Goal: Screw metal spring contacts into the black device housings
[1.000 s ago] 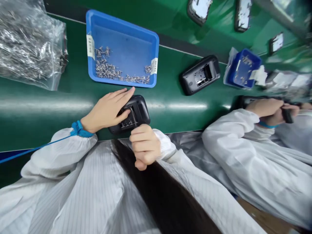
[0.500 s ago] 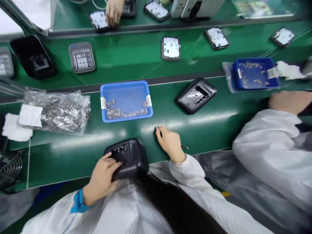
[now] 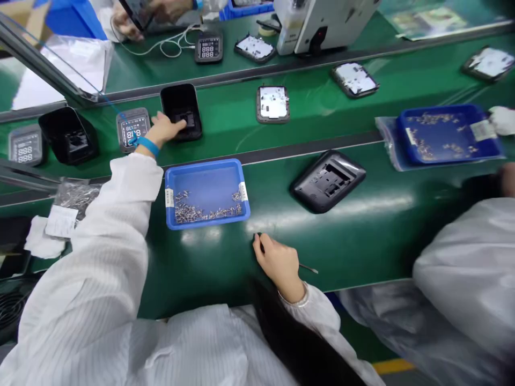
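On the green belt, my left hand (image 3: 163,131) grips the left wall of a black plastic housing (image 3: 191,99), thumb inside and fingers along the outside. The housing lies hollow side up. Beside my left wrist is a grey display unit (image 3: 131,128) with white digits. My right hand (image 3: 277,262) rests on the table, closed around a slim tool (image 3: 309,268); its thin metal end sticks out behind the hand, and the rest is mostly covered. In front of my hands sits a light blue tray (image 3: 209,224) of small metal parts. Another black housing (image 3: 328,182) lies to the right.
Several units with white backs (image 3: 273,103) lie along the belt. Farther left are another black housing (image 3: 68,134) and a display unit (image 3: 26,147). A bag of metal parts (image 3: 76,198) lies behind my left sleeve. A co-worker's sleeve (image 3: 462,252) and a dark blue tray (image 3: 446,136) are at right.
My left hand has carried the black housing from the table's front edge up to the belt. My right hand stays on the table with the tool. The hand across the belt has moved away.
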`<state>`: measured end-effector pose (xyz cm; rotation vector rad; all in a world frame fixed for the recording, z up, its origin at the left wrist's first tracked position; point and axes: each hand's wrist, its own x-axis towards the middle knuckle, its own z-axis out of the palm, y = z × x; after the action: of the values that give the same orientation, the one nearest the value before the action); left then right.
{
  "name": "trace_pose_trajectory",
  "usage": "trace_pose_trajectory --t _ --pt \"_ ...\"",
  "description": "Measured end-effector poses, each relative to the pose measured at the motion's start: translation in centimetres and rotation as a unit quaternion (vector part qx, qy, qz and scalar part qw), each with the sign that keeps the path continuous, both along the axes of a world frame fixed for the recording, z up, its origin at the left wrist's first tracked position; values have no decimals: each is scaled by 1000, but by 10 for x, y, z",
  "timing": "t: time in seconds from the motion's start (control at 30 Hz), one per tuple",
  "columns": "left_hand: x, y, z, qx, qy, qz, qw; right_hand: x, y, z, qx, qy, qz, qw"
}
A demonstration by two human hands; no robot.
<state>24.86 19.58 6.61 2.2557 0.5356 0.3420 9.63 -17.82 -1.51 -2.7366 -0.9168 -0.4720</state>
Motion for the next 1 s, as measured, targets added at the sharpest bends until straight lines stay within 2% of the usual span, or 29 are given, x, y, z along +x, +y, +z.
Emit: trace_pose_trajectory --t 0.07,0.13,0.23,0.3,0.4,0.47,0.73,0.83,1.0 --pt "-35 -8 3 40 23 -21 999 1 1 1 1 8 1 1000" --pt "-79 -19 2 94 68 -70 991 2 1 2 1 15 6 1000" --pt "-134 -36 -11 182 135 -151 962 2 0 2 -14 35 13 999" --pt "-153 -44 -23 211 151 -165 952 0 -1 0 -38 62 2 997" --pt "-160 -47 -36 231 160 -166 945 -4 -4 -4 -63 90 -19 994" --pt "-158 -49 -38 246 167 -173 939 -6 -5 -7 -59 81 -23 995" --pt "-158 -74 -24 295 131 -169 931 -9 -10 -10 -62 50 9 997" --pt "-158 -81 -25 280 110 -168 939 -9 -11 -12 -62 59 22 996" --pt "-153 -77 -40 217 74 -164 959 -10 -14 -14 -60 43 29 997"
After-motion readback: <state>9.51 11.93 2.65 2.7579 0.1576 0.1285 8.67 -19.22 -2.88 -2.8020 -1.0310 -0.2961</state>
